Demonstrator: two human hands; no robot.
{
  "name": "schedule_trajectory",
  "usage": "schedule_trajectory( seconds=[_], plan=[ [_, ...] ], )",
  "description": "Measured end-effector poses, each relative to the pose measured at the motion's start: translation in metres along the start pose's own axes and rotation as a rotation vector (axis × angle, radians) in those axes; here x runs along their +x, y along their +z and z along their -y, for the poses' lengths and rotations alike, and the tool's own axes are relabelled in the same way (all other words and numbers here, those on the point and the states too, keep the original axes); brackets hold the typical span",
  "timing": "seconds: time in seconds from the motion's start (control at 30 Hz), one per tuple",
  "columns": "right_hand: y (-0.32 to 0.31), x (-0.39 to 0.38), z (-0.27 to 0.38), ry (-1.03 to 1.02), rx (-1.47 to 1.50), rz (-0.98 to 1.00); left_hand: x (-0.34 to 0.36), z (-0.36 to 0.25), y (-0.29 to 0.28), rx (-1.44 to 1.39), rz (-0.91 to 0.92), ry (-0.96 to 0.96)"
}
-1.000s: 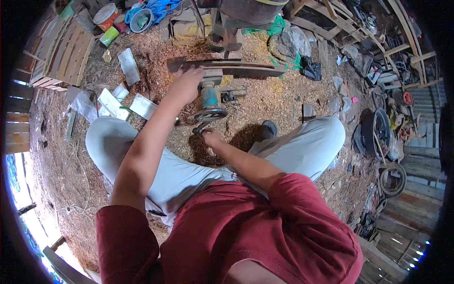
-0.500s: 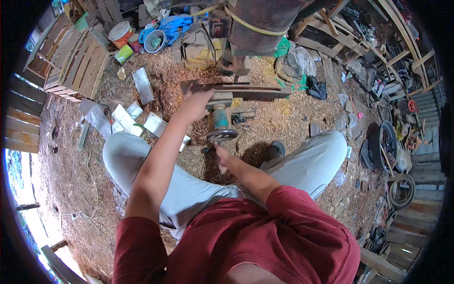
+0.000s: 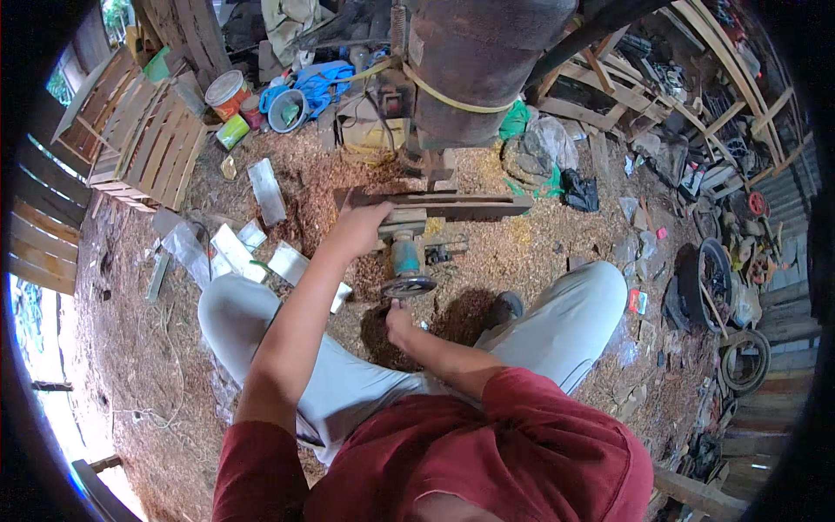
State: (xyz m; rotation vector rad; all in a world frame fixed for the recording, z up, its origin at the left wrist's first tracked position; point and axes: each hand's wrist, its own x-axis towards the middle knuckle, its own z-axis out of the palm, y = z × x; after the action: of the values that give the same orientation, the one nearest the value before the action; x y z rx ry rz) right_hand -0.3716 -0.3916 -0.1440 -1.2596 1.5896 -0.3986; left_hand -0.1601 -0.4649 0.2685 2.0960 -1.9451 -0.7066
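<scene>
Through the head camera I find the earth floor (image 3: 139,357) strewn with wood shavings, thickest around the machine. A large dark drum (image 3: 487,52), circled by a yellow strap (image 3: 452,100), stands beyond the work position. To the far left I note a slatted wooden crate (image 3: 150,143). The operator wears a maroon shirt (image 3: 487,452) and pale grey trousers (image 3: 570,317), knees spread to either side of the machine.

The long, narrow, dark slotted bar (image 3: 457,210) lies crosswise ahead of the operator, above a teal cylindrical post (image 3: 405,257); I cannot determine its material. On the right I record a black tub (image 3: 692,287) with mixed contents, and near it a coiled hose (image 3: 745,361). A blue tarpaulin (image 3: 326,83) lies crumpled at upper left.

The left hand (image 3: 358,230) is partly open, thumb spread from the fingers, and laid over the bar's left end; its fingertips are indistinct. A dark handwheel (image 3: 409,286) sits at the near end of the post. The right hand (image 3: 400,324) is curled closed on the handwheel at its near rim; the exact grip is hidden from me.

Among smaller items I list a pale block (image 3: 266,191) left of the bar, a lime-green can (image 3: 233,130) beside the crate, a red-and-white packet (image 3: 637,301) by the right knee, and a pink scrap (image 3: 662,233).
</scene>
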Motion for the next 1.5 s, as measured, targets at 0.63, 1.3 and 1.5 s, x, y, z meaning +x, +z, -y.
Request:
schedule_trajectory(
  seconds=[0.63,1.3,1.5],
  plan=[
    [-0.127,-0.112,0.212,0.677,0.986,0.536,0.006,0.01,0.014,0.107,-0.03,-0.003],
    [-0.27,-0.078,0.324,-0.463,-1.345,0.821,0.005,-0.01,0.044,0.282,-0.169,0.037],
    [-0.3,-0.008,0.381,-0.856,-0.983,0.332,0.013,-0.008,0.055,0.31,-0.186,0.08]
  ],
)
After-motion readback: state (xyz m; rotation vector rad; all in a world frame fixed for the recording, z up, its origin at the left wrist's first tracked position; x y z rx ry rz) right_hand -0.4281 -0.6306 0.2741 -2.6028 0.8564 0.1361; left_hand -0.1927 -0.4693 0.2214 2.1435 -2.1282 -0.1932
